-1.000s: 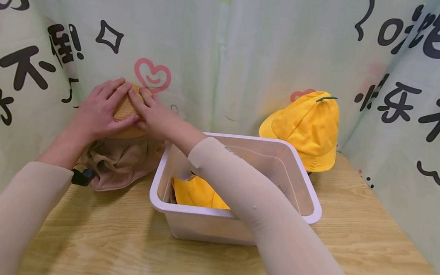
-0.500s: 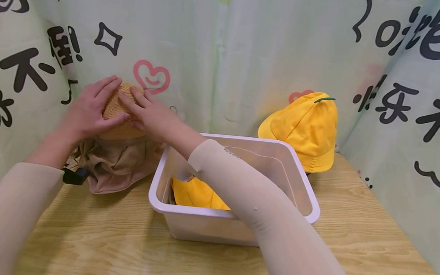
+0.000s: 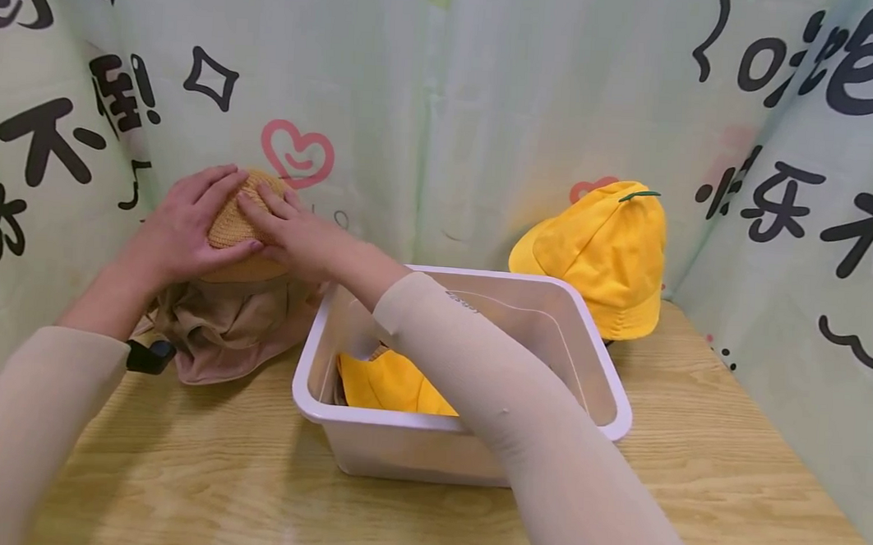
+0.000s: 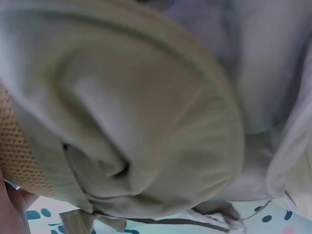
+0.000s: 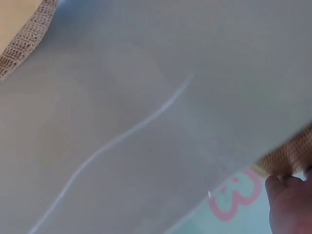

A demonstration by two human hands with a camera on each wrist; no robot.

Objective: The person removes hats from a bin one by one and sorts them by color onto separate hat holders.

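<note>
At the left back of the table, a hat (image 3: 232, 222) has a woven tan crown and a soft brown cloth brim (image 3: 233, 328). My left hand (image 3: 181, 230) lies along the crown's left side, thumb spread across its front. From the right, my right hand (image 3: 301, 234) rests on the same crown with extended fingers. The left wrist view is filled by the folded brim (image 4: 146, 122), the woven crown (image 4: 19, 151) at its edge. In the right wrist view, fingertips (image 5: 280, 183) touch the crown (image 5: 290, 153). Whatever supports the hat is hidden.
A pale plastic bin (image 3: 406, 420) stands mid-table, under my right forearm. Inside lies a yellow hat (image 3: 389, 385), partly hidden by that arm. Behind the bin's right corner is another yellow hat (image 3: 607, 261) with a green sprig. A printed curtain (image 3: 452, 125) encloses the back and sides.
Both hands and the woven-crowned hat shifted slightly left, then the hands came a little lower. Their hold on the crown looks much the same. The bin and yellow hats stayed in place.
</note>
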